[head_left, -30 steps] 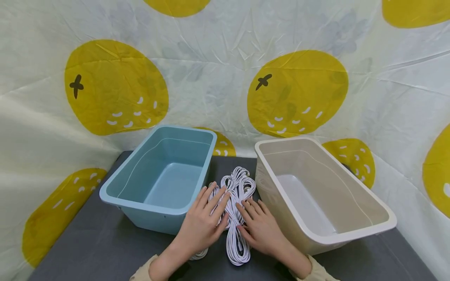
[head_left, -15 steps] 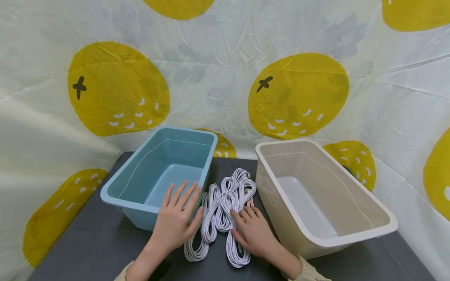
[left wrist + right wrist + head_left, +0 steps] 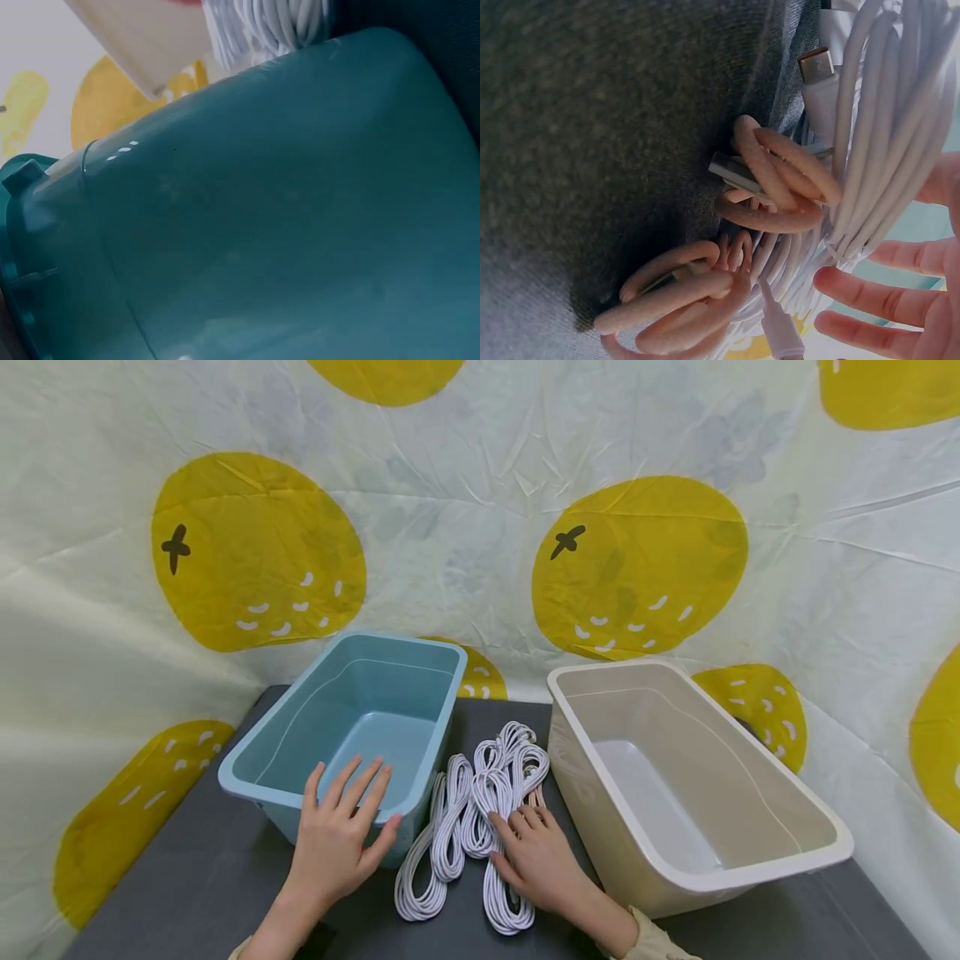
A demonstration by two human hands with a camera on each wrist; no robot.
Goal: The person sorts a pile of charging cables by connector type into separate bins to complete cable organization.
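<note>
The left hand (image 3: 337, 839), fingers spread, is reaching over near rim of the blue tub (image 3: 262, 792); right hand (image 3: 540, 860), fingers relaxed, is touching white cables (image 3: 491, 789), probably needing light pressure.

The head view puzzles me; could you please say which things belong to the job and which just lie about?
Likely the job:
white coiled cables, under the right hand
blue rectangular plastic tub, left hand over its rim
possibly the beige rectangular plastic tub, untouched

Just around:
dark grey tabletop
yellow-printed white cloth backdrop
</note>
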